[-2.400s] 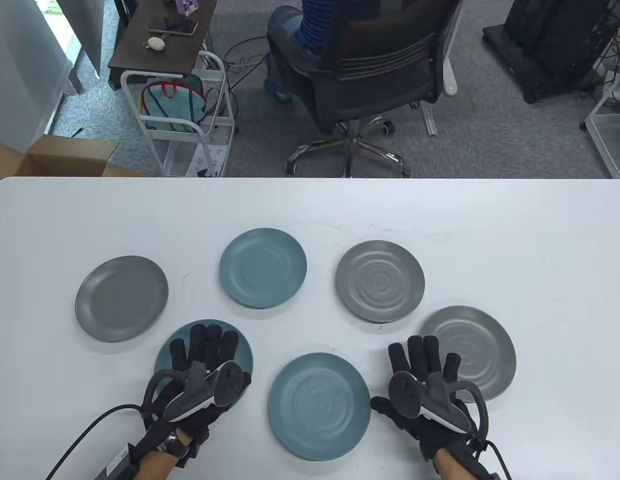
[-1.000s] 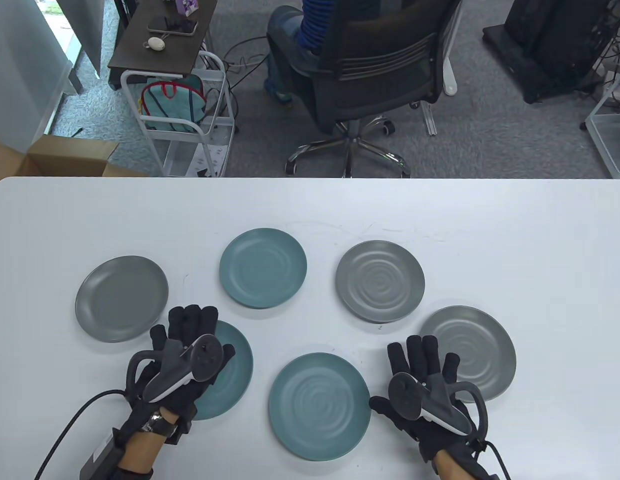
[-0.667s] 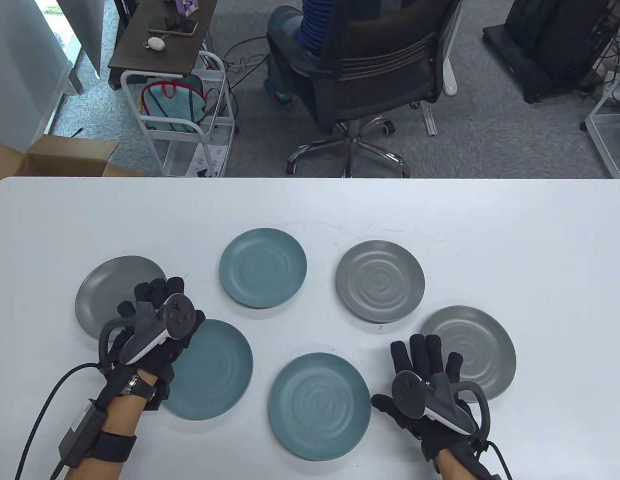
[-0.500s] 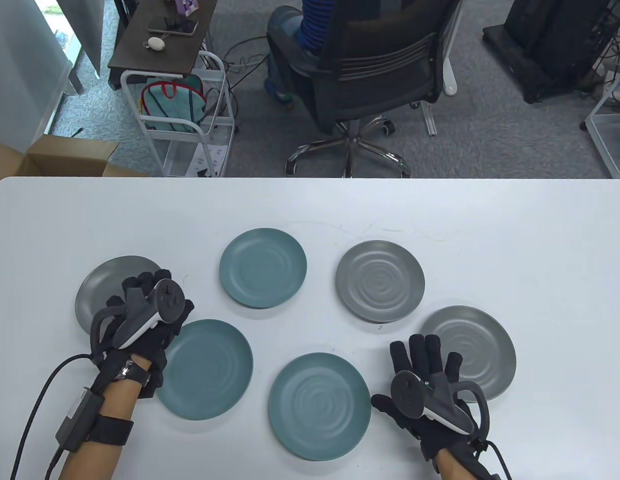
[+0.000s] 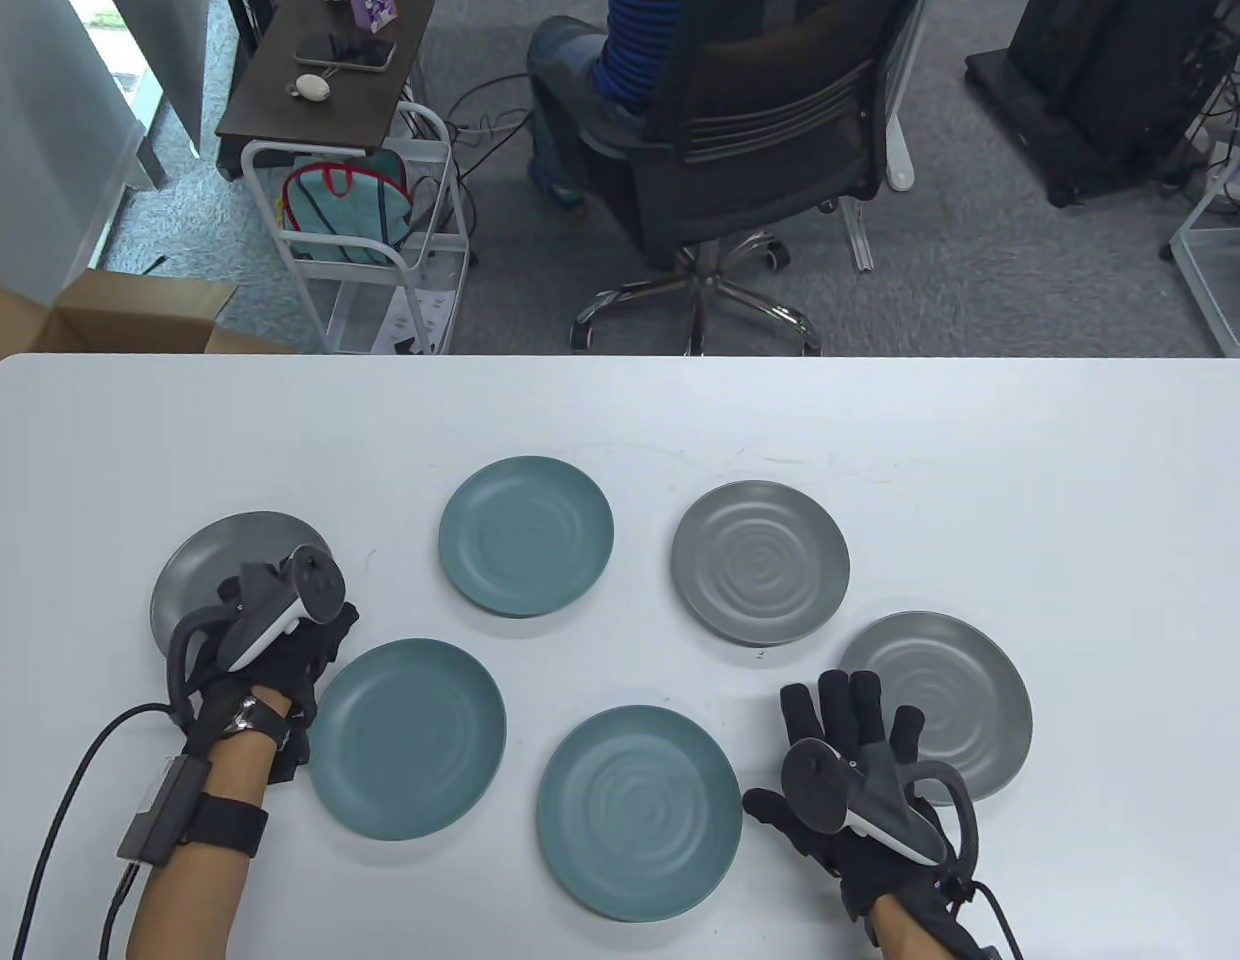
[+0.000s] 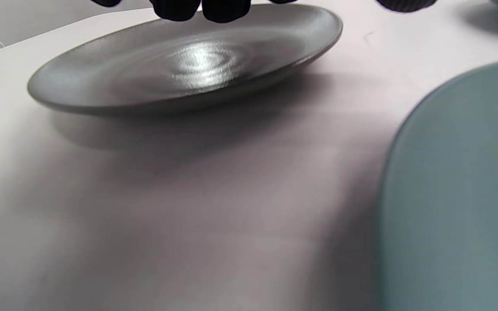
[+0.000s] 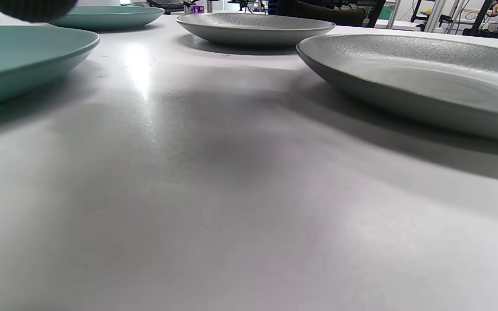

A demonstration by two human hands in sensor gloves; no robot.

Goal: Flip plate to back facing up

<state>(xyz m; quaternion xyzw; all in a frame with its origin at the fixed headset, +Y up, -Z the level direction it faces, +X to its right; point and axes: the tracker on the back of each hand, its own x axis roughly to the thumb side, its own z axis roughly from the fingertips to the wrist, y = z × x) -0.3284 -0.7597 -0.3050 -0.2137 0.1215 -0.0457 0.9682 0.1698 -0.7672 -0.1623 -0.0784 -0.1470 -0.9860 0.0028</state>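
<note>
Several plates lie face up on the white table (image 5: 980, 450). The far-left grey plate (image 5: 210, 560) is partly under my left hand (image 5: 275, 610), which hovers over its near right part with fingers curled down. In the left wrist view my fingertips (image 6: 201, 8) hang just above that grey plate (image 6: 180, 73), with the thumb apart at the right; I cannot tell if they touch it. My right hand (image 5: 845, 745) rests flat on the table with fingers spread, holding nothing, between a teal plate (image 5: 638, 812) and a grey plate (image 5: 955, 690).
Another teal plate (image 5: 408, 738) lies just right of my left wrist, and it also shows in the left wrist view (image 6: 461, 194). A teal plate (image 5: 526, 535) and a grey plate (image 5: 760, 562) lie further back. An office chair (image 5: 750, 130) stands beyond the table's far edge.
My left hand has moved up and left, off the near-left teal plate and onto the far-left grey plate, its fingers curling down. My right hand has stayed put.
</note>
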